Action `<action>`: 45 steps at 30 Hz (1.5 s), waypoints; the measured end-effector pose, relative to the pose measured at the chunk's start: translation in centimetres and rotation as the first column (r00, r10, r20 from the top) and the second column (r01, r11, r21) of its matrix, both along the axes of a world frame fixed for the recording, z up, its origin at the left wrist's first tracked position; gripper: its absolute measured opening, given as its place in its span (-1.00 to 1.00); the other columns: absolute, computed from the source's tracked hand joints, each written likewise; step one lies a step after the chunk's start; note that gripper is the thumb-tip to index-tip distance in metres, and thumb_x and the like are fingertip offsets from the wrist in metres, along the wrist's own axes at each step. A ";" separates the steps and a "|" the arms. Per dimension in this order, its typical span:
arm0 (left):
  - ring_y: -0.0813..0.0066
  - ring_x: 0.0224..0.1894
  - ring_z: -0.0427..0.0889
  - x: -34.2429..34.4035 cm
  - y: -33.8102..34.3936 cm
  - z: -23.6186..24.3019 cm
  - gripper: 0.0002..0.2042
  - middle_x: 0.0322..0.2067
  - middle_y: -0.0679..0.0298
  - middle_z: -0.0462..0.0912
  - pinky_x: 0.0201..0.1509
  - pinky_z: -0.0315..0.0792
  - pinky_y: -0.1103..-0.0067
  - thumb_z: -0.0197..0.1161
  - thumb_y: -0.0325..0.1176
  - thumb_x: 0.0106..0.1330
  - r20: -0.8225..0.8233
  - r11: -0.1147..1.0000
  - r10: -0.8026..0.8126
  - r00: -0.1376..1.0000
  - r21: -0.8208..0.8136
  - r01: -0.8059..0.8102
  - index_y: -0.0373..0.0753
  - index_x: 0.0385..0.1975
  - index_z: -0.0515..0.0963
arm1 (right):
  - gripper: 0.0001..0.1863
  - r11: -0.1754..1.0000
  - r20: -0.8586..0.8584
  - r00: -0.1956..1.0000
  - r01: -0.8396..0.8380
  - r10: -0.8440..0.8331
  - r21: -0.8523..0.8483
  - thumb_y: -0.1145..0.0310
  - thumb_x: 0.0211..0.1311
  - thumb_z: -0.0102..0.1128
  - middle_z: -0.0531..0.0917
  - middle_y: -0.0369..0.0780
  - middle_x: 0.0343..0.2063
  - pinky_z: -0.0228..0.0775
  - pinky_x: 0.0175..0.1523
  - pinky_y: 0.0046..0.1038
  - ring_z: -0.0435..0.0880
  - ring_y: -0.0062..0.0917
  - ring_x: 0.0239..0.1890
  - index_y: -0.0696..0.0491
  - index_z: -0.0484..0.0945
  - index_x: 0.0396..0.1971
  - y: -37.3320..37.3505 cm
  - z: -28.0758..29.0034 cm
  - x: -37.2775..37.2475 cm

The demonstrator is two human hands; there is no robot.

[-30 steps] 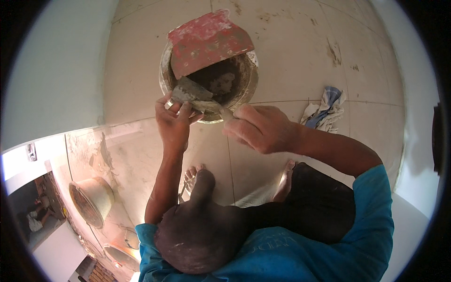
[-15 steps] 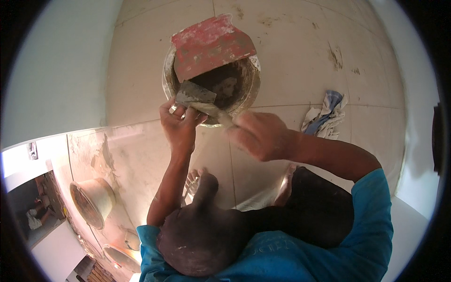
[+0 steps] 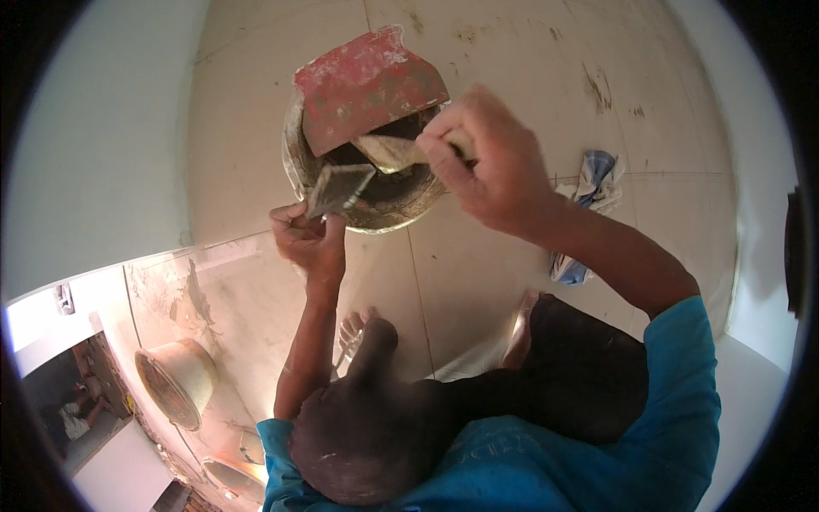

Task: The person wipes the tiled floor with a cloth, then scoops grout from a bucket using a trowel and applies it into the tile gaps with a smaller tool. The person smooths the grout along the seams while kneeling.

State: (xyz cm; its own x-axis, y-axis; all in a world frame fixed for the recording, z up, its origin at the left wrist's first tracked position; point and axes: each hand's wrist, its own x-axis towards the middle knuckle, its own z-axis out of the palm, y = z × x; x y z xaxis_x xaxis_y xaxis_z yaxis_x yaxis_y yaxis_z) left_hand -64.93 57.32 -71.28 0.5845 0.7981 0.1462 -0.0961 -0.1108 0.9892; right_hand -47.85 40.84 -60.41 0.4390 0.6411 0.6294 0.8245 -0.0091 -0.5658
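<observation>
My left hand grips a small flat grey, mortar-smeared plate, tilted over the bucket's lower left part. My right hand is closed on the handle of a pale, dirty trowel, its blade over the bucket opening, above and right of the plate. The round bucket has crusted walls and a dark inside. A worn red board lies across its upper part and hides some of the inside.
A crumpled white-and-blue cloth lies at the right. A white bucket and another container stand at the lower left. Walls run along both sides. A person is partly visible through a far-left opening.
My right hand has risen up and right with the trowel, pulling it apart from the plate. The plate in my left hand is tilted more steeply and sits slightly lower.
</observation>
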 end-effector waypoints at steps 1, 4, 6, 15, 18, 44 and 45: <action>0.32 -0.13 0.63 0.2 0.1 -0.2 -0.62 -0.12 -0.14 0.55 -0.11 0.59 0.54 0.14 -0.76 0.08 0.040 0.996 -0.009 0.999 0.086 0.006 -0.28 -0.20 0.15 | -0.83 1.000 0.016 1.000 0.007 -0.007 0.023 0.39 0.14 0.19 0.45 -0.24 -0.44 0.45 -0.47 -0.41 0.55 -0.38 -0.43 0.03 0.39 -0.32 -0.3 1.3 0.2; 0.36 -0.12 0.63 0.1 0.1 0.3 -0.62 -0.11 -0.11 0.57 -0.12 0.58 0.60 0.15 -0.75 0.07 -0.007 0.993 -0.014 1.000 0.116 0.015 -0.25 -0.24 0.14 | -0.82 0.998 0.024 1.000 -0.018 0.017 0.052 0.39 0.15 0.20 0.46 -0.26 -0.42 0.45 -0.47 -0.40 0.55 -0.37 -0.42 0.02 0.39 -0.31 -0.7 3.1 -0.3; 0.38 -0.12 0.64 0.2 -0.1 0.4 -0.62 -0.11 -0.11 0.58 -0.15 0.58 0.62 0.15 -0.75 0.07 -0.047 0.988 -0.006 0.999 0.153 0.013 -0.25 -0.24 0.14 | -0.82 0.997 -0.007 0.997 -0.077 0.077 -0.008 0.39 0.15 0.20 0.45 -0.24 -0.41 0.46 -0.48 -0.42 0.55 -0.40 -0.43 0.04 0.38 -0.32 -0.8 3.1 -1.4; 0.34 -0.12 0.65 -0.2 0.0 0.1 -0.60 -0.10 -0.16 0.58 -0.19 0.59 0.65 0.17 -0.74 0.09 0.021 0.953 -0.061 0.998 0.298 0.052 -0.21 -0.26 0.10 | -0.79 0.983 -0.053 0.995 -0.094 0.087 -0.160 0.41 0.16 0.18 0.39 -0.20 -0.38 0.47 -0.54 -0.43 0.54 -0.43 -0.49 0.12 0.34 -0.32 -0.1 -2.6 -0.5; 0.32 -0.12 0.65 0.1 0.3 0.1 -0.59 -0.10 -0.19 0.57 -0.18 0.59 0.64 0.17 -0.74 0.10 0.052 0.967 -0.048 0.997 0.251 0.034 -0.20 -0.25 0.10 | -0.80 0.988 -0.065 0.995 -0.083 0.075 -0.127 0.41 0.16 0.18 0.41 -0.19 -0.38 0.47 -0.51 -0.40 0.54 -0.39 -0.49 0.11 0.34 -0.34 -0.8 -0.7 -0.2; 0.34 0.04 0.53 -2.2 6.6 2.6 -0.61 0.05 0.09 0.47 0.13 0.42 0.43 -0.10 -0.46 0.29 0.167 0.785 -0.089 0.982 -0.595 0.172 -0.46 0.11 0.26 | -0.83 0.942 -0.031 0.986 -0.163 0.161 -0.292 0.44 0.12 0.23 0.49 -0.14 -0.37 0.40 -0.30 -0.24 0.56 -0.17 -0.42 0.08 0.42 -0.33 0.2 -1.2 2.2; 0.34 0.06 0.51 -2.1 7.5 2.2 -0.61 0.05 0.08 0.47 0.16 0.39 0.41 -0.11 -0.46 0.28 0.162 0.779 -0.062 0.985 -0.609 0.149 -0.47 0.09 0.27 | -0.82 0.909 -0.053 0.984 -0.179 0.171 -0.377 0.44 0.11 0.23 0.51 -0.13 -0.40 0.39 -0.29 -0.23 0.56 -0.16 -0.42 0.09 0.41 -0.33 1.1 -2.1 2.4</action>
State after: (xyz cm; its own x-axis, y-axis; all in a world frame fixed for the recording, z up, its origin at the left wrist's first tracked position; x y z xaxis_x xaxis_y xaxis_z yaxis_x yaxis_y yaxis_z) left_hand -67.02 64.80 -69.05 0.6818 0.6767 -0.2778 -0.1982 0.5364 0.8203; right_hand -45.44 41.95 -62.48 0.3073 0.8972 0.3173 0.8217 -0.0821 -0.5639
